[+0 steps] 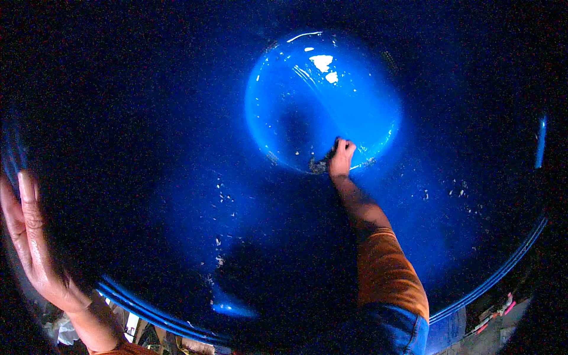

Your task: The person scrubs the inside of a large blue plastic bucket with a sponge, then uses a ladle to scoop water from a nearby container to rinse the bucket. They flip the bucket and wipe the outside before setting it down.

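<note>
Before me is the inside of a deep, round blue plastic barrel or tub (355,102), wet and shiny at its lit bottom. My right hand (343,155) reaches down to the lower edge of that bottom, its fingers curled by a dark, scruffy thing (320,165) that I cannot name; whether the fingers grip it is not clear. An orange sleeve covers the upper part of that arm. At the far left, my left hand (33,230) is raised with fingers extended against or beside the dark wall, holding nothing visible.
The container's ribbed blue rim (492,277) curves across the lower part of the view. Pale flecks (219,257) cling to the inner wall. Outside the rim at lower left lie whitish plastic (66,330) and clutter; pinkish-red objects (510,306) lie at lower right.
</note>
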### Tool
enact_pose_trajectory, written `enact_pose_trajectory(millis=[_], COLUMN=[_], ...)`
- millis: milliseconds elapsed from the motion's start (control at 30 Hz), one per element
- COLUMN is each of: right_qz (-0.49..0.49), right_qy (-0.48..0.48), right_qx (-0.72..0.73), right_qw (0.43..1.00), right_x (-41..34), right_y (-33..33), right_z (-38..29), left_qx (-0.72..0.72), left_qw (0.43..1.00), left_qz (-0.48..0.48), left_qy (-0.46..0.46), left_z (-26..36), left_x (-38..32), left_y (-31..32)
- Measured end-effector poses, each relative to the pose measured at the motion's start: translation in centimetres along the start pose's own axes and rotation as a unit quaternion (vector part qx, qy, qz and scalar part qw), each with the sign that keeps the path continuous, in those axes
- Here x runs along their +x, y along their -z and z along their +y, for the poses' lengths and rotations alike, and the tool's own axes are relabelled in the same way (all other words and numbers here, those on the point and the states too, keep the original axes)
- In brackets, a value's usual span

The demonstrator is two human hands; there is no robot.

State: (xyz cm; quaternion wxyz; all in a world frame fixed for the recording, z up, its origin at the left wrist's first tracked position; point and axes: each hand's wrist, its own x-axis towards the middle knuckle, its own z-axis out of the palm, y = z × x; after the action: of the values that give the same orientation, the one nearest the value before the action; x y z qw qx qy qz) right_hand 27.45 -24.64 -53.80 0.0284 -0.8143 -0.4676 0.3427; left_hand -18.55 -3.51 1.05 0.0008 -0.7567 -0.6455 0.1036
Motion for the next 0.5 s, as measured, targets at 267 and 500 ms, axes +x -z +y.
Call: enact_pose_trajectory(millis=[267, 500], right_qz=[-0.077, -0.108], right_qy=[0.329, 0.352], right_qx=[-0.083, -0.098], right_qw=[0.937, 0.924], right_x=[-0.6, 3.2], right_y=[0.9, 0.3], right_z=[-7.2, -9.0], left_qx=[0.013, -0.078], left_qw=[0.999, 0.993], left_qz=[0.023, 0.069], left_qy=[0.026, 0.047], left_z=[2.2, 3.8], left_x=[-0.2, 0.4], left_y=[-0.3, -1.5])
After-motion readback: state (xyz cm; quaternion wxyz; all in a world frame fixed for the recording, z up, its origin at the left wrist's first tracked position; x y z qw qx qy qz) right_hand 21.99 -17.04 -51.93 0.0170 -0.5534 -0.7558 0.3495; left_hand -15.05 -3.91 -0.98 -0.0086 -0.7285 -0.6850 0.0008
